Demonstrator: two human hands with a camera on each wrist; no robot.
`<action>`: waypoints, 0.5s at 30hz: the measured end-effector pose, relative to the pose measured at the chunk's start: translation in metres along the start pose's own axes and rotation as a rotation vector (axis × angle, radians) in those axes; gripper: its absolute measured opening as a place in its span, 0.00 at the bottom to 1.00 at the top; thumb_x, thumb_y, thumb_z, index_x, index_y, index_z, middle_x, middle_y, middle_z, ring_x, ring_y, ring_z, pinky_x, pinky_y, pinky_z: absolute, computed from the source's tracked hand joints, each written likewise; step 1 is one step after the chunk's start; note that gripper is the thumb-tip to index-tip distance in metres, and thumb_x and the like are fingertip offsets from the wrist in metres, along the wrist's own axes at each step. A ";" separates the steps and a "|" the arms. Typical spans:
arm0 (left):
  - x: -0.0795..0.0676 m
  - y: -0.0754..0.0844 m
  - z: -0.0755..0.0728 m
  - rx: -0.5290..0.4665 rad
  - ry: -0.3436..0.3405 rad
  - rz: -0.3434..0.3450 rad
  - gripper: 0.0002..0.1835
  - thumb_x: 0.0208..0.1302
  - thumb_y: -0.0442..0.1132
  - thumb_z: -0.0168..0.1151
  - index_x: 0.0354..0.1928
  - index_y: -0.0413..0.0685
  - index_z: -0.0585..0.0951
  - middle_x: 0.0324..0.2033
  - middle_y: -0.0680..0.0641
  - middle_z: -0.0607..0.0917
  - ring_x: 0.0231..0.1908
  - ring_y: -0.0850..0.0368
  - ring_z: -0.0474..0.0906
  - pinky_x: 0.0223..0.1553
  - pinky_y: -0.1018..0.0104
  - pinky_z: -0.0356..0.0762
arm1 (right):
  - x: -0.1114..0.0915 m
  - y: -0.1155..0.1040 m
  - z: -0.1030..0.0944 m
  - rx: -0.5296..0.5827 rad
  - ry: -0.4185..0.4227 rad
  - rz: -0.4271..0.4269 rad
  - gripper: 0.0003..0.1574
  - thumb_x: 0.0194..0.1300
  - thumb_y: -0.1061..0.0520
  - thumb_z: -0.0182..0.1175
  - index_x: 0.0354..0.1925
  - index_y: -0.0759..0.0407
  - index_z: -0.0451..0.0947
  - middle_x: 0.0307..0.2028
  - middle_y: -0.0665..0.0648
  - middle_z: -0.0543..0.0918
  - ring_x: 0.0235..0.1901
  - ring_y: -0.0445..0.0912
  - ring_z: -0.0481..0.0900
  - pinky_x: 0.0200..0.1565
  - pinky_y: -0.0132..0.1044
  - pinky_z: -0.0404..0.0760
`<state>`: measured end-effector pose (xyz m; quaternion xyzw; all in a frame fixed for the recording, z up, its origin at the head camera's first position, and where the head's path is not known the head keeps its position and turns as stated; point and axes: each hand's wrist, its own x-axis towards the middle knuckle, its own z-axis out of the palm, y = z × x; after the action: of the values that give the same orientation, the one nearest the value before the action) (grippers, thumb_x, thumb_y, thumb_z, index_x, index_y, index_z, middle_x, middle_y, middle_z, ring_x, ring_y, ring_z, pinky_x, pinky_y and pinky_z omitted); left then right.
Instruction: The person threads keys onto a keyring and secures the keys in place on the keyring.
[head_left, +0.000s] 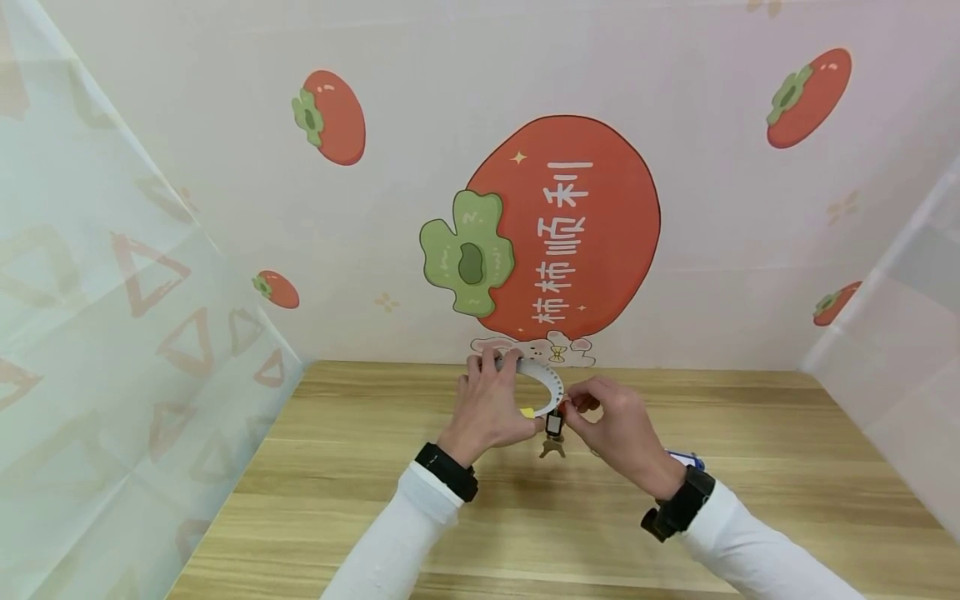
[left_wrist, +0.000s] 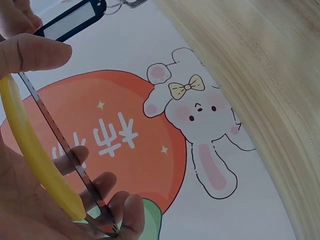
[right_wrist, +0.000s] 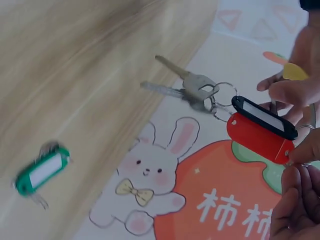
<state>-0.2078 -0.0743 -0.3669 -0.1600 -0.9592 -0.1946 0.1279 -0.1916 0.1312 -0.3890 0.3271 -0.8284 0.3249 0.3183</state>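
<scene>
My left hand (head_left: pixel 486 408) grips a flat silver metal hoop (head_left: pixel 556 385) with a row of small holes and a yellow curved sleeve (left_wrist: pixel 37 150); thumb and fingers spread across it. Beside its right edge my right hand (head_left: pixel 613 423) pinches the end of a red key tag (right_wrist: pixel 257 140) between thumb and fingertips. A black-framed key tag (right_wrist: pixel 267 118) lies alongside the red one. Metal keys (right_wrist: pixel 197 90) on split rings hang from the tags, over the table in the head view.
On the wooden table (head_left: pixel 360 492), a blue-edged key tag (head_left: pixel 686 458) lies partly behind my right wrist. A green key tag (right_wrist: pixel 42 172) shows blurred on the table in the right wrist view. A persimmon-printed backdrop (head_left: pixel 390 208) rises behind, with pale sheets (head_left: pixel 112 350) at both sides.
</scene>
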 end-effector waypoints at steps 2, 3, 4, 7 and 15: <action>0.000 0.000 0.000 -0.003 0.006 0.002 0.49 0.41 0.57 0.77 0.68 0.48 0.70 0.60 0.36 0.69 0.59 0.35 0.65 0.49 0.40 0.73 | 0.000 0.001 -0.001 0.072 -0.029 0.075 0.15 0.51 0.71 0.75 0.37 0.61 0.83 0.30 0.49 0.84 0.28 0.39 0.81 0.30 0.39 0.83; 0.000 0.000 0.000 -0.004 0.008 0.003 0.49 0.41 0.57 0.78 0.68 0.48 0.70 0.60 0.36 0.69 0.59 0.35 0.65 0.50 0.41 0.72 | 0.001 0.002 -0.002 0.118 -0.051 0.119 0.13 0.53 0.71 0.74 0.37 0.60 0.83 0.30 0.49 0.84 0.28 0.38 0.81 0.31 0.39 0.83; 0.000 0.000 0.000 -0.002 0.010 0.005 0.49 0.41 0.57 0.78 0.67 0.48 0.70 0.60 0.36 0.69 0.59 0.35 0.64 0.50 0.41 0.72 | 0.001 0.002 -0.003 0.164 -0.075 0.163 0.12 0.55 0.70 0.73 0.36 0.60 0.83 0.30 0.48 0.84 0.28 0.38 0.81 0.31 0.38 0.83; 0.000 -0.001 0.000 0.003 0.017 0.009 0.50 0.41 0.57 0.78 0.67 0.47 0.71 0.60 0.36 0.69 0.59 0.34 0.64 0.50 0.41 0.72 | 0.002 0.004 -0.005 0.305 -0.161 0.302 0.07 0.60 0.66 0.72 0.36 0.60 0.84 0.30 0.49 0.84 0.28 0.40 0.81 0.31 0.37 0.82; 0.001 -0.002 0.001 -0.001 0.020 0.009 0.50 0.40 0.57 0.78 0.67 0.47 0.71 0.60 0.37 0.69 0.59 0.35 0.64 0.51 0.41 0.71 | 0.003 0.013 -0.014 0.594 -0.364 0.530 0.08 0.70 0.59 0.64 0.43 0.63 0.83 0.39 0.62 0.86 0.34 0.50 0.84 0.38 0.37 0.83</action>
<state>-0.2099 -0.0755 -0.3681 -0.1622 -0.9571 -0.1963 0.1383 -0.1985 0.1483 -0.3826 0.2326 -0.7968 0.5566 -0.0351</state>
